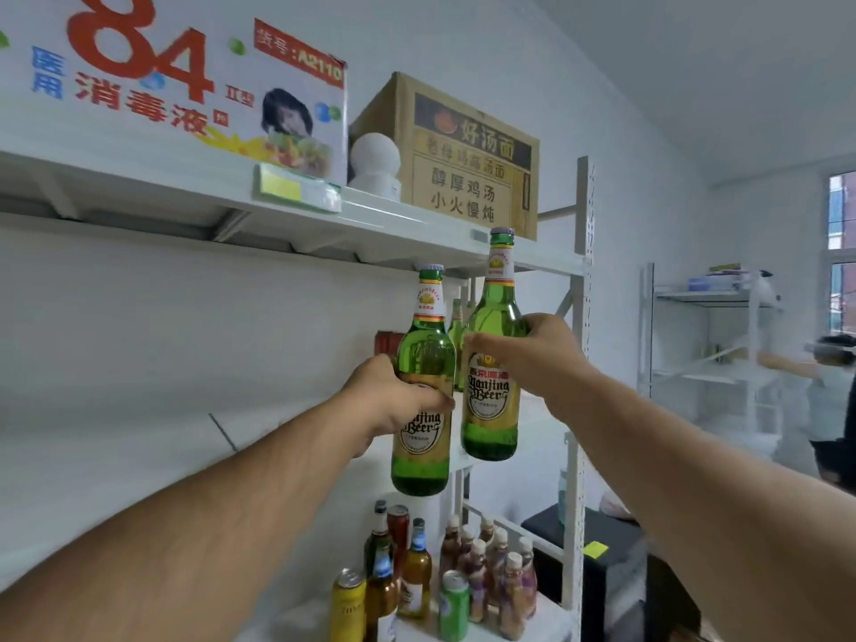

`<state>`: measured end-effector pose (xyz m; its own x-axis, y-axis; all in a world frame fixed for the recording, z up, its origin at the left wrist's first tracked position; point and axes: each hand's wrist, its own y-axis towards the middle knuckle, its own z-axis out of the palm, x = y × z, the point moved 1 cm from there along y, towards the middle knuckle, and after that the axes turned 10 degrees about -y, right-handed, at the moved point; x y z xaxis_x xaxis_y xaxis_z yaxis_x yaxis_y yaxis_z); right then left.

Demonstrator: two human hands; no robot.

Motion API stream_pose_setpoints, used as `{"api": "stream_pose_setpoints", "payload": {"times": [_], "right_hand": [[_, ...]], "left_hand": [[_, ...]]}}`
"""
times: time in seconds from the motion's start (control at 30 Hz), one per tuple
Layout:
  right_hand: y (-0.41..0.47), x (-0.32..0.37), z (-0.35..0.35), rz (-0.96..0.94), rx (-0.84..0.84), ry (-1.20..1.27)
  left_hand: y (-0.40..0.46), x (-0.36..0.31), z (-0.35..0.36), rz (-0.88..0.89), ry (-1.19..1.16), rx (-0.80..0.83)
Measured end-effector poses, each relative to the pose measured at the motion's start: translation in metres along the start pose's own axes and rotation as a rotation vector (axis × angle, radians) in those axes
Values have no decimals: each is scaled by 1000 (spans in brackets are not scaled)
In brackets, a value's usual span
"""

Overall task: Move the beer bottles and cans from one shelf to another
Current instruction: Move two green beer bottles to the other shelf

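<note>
My left hand [387, 400] grips a green beer bottle [424, 363] with a gold label around its middle. My right hand [532, 352] grips a second green beer bottle [493, 410], held slightly higher and to the right. Both bottles are upright, in the air in front of the white middle shelf [532, 424]. More green bottles [457, 335] stand on that shelf behind them, partly hidden. On the lower shelf [553, 618] stand several brown bottles [498, 567], a yellow can [347, 604], a green can [453, 604] and a red can [398, 525].
The top shelf [296, 220] carries a white disinfectant box [185, 85], a white round object [375, 164] and a cardboard noodle box [468, 155]. A white upright post [582, 280] borders the rack. Another white rack [713, 345] and a person [829, 396] are at right.
</note>
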<state>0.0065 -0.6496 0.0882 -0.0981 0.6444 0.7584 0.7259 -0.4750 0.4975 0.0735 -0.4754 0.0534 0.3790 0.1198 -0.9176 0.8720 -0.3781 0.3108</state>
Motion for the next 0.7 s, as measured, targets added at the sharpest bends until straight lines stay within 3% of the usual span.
{"api": "stream_pose_setpoints", "payload": {"times": [0.27, 0.7], "right_hand": [[74, -66, -31, 18, -44, -3], [208, -143, -16, -4, -78, 12]], "left_hand": [[75, 1, 74, 2, -11, 21], [209, 28, 139, 28, -7, 1]]}}
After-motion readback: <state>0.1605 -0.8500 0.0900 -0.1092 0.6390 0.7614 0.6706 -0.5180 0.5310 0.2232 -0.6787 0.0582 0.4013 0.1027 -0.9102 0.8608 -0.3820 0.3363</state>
